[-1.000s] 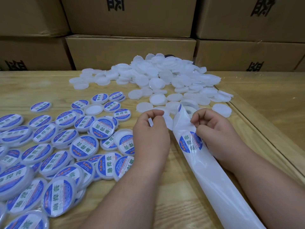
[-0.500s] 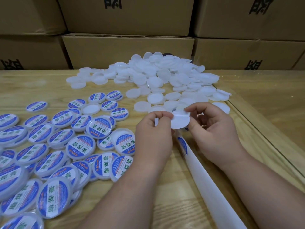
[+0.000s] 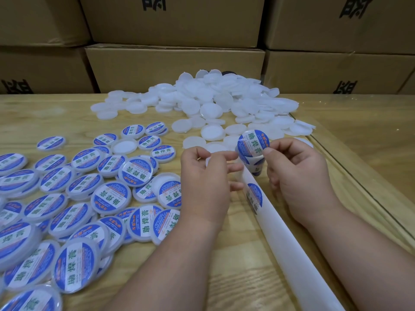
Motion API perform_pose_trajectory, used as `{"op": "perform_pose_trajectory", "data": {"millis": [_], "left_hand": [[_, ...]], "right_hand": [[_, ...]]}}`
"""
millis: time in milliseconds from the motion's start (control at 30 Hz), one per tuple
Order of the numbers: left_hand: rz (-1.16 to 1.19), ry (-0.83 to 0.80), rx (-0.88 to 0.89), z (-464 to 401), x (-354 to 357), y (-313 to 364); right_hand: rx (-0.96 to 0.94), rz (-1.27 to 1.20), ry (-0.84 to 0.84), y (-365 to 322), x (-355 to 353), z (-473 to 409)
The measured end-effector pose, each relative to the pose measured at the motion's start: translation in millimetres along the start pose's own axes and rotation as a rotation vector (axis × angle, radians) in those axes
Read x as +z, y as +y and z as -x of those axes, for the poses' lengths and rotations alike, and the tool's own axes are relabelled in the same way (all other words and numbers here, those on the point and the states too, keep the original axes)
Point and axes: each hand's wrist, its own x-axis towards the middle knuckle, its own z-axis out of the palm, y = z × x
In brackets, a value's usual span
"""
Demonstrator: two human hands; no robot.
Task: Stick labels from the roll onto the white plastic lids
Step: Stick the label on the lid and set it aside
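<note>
The right hand point(image 3: 296, 173) pinches the blue label point(image 3: 252, 143) at its edge, just above the backing strip point(image 3: 285, 241). The left hand point(image 3: 206, 176) grips a white lid point(image 3: 208, 161) beside it. The label looks thin, limp and sticky: hold only its rim, adhesive face clear of fingers.

The label point(image 3: 253, 143) I pinch is blue with a white band and green characters; plain white lids point(image 3: 202, 102) at twelve o'clock; brown boxes point(image 3: 175, 66).
</note>
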Motion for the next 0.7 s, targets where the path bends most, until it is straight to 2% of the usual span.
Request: {"op": "perform_pose_trajectory", "data": {"millis": [200,367,533,700], "left_hand": [[-0.089,0.091,0.028,-3.2,-3.2,-4.1],[0.017,0.103,0.019,-2.2,-3.0,2.5],[0.129,0.103,-0.028,-1.2,-4.5,7.1],[0.106,0.029,0.0,-1.7,-1.0,4.2]], "right_hand": [[0.133,-0.11,-0.016,0.4,-0.5,-2.1],[0.178,-0.14,-0.041,1.9,-0.6,-3.7],[0.355,-0.384,-0.195,-2.2,-1.2,-6.2],[0.368,-0.372,-0.267,-4.1,-2.2,-5.2]]}}
